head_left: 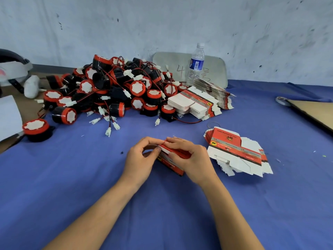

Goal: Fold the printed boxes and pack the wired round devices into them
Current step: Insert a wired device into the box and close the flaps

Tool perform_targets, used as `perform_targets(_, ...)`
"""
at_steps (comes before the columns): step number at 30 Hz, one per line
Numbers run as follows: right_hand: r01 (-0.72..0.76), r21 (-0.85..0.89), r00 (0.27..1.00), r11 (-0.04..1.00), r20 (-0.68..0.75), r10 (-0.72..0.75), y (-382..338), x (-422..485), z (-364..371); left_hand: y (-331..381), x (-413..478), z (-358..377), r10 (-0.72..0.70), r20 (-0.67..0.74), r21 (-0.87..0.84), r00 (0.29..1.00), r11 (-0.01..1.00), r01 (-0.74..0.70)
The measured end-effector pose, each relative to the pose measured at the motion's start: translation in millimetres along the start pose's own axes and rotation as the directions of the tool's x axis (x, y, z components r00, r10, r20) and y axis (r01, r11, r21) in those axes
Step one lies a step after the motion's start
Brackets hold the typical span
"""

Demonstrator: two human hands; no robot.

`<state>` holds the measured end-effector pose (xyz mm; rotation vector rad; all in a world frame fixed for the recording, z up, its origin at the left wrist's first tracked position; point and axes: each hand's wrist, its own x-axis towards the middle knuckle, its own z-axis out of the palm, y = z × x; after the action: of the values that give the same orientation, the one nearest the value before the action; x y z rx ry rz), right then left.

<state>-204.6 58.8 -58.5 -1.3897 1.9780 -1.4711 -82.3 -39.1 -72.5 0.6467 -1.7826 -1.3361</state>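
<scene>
A red printed box (170, 164) stands on the blue cloth at the centre, gripped from both sides. My left hand (139, 159) curls round its left end, thumb and fingers pinching the top edge. My right hand (189, 156) covers its top and right side, fingers pressing a red flap down. What the box holds is hidden. A big heap of black and red round devices (111, 89) with red wires and white plugs lies behind. Flat printed boxes (236, 152) are fanned out to the right of my right hand.
More flat box stacks (196, 102) lie beside the heap. A clear water bottle (196, 64) stands at the wall. One stray device (37, 129) sits at the left. A brown cardboard sheet (313, 110) lies at the right edge, a headset (14, 69) far left.
</scene>
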Motion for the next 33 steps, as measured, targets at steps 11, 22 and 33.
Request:
perform_targets(11, -0.050, 0.149, 0.999, 0.988, 0.003, 0.050, 0.9, 1.5, -1.4, 0.2, 0.8, -2.8, 0.011, 0.065, -0.057, 0.998, 0.998, -0.008)
perform_targets(22, -0.020, 0.117, 1.000, 0.993, 0.020, 0.018, 1.8, 0.8, -1.8, -2.1, 1.1, -4.3, 0.088, 0.084, 0.091, 0.993, 0.991, -0.096)
perform_targets(33, 0.063, -0.141, 0.995, 0.988, 0.083, -0.052, 7.7, 0.0, -4.6, -6.0, 0.2, -3.2, 0.168, 0.003, 0.235, 0.986, 0.958, -0.164)
